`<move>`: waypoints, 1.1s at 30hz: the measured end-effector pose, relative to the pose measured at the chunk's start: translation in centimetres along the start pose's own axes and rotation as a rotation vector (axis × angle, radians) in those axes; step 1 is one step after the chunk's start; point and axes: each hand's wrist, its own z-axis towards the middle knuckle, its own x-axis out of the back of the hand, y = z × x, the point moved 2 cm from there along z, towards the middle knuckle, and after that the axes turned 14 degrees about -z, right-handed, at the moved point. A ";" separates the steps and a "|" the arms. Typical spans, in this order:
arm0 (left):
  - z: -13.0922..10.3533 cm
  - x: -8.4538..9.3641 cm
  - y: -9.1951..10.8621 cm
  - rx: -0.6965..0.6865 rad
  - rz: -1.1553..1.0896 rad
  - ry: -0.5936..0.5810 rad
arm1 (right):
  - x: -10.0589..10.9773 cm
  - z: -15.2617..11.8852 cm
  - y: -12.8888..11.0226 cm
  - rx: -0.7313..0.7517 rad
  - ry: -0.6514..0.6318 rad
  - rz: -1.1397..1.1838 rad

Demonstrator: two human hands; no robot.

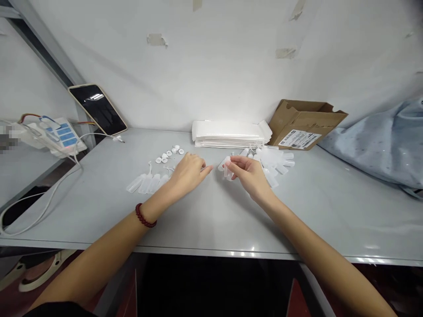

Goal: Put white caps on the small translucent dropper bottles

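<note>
My right hand (249,175) pinches a small translucent plastic tube-like piece (228,171) between thumb and fingers, just above the table. Behind and beside that hand lies a loose pile of similar clear plastic pieces (276,160). My left hand (190,172) is held low over the table, palm down, its thumb stretched out and its other fingers bent and partly hidden. Nothing shows in it. Beside its wrist, several translucent pieces (148,182) lie in a row, some with thin white ends. Small white round caps (168,154) are scattered behind them.
A stack of flat white cartons (231,133) lies against the wall, with an open brown cardboard box (306,123) to its right. A light blue cloth bag (380,143) rests far right. At left are a leaning phone (99,108), a power strip (64,134) and a white cable (54,196).
</note>
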 end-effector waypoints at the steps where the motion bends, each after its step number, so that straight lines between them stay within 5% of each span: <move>1: 0.1 -0.3 0.1 0.013 0.050 -0.012 | -0.1 0.0 0.1 0.017 -0.009 -0.031; 8: 0.4 -1.1 0.4 -0.023 0.075 -0.007 | -0.7 0.0 0.6 0.152 -0.032 -0.200; 15: -0.4 0.3 0.6 -0.214 -0.288 0.265 | -0.8 -0.4 0.1 0.256 -0.062 -0.382; 33: -0.8 -0.1 0.5 -0.336 -0.335 0.310 | -1.1 -0.6 0.4 0.436 -0.012 -0.392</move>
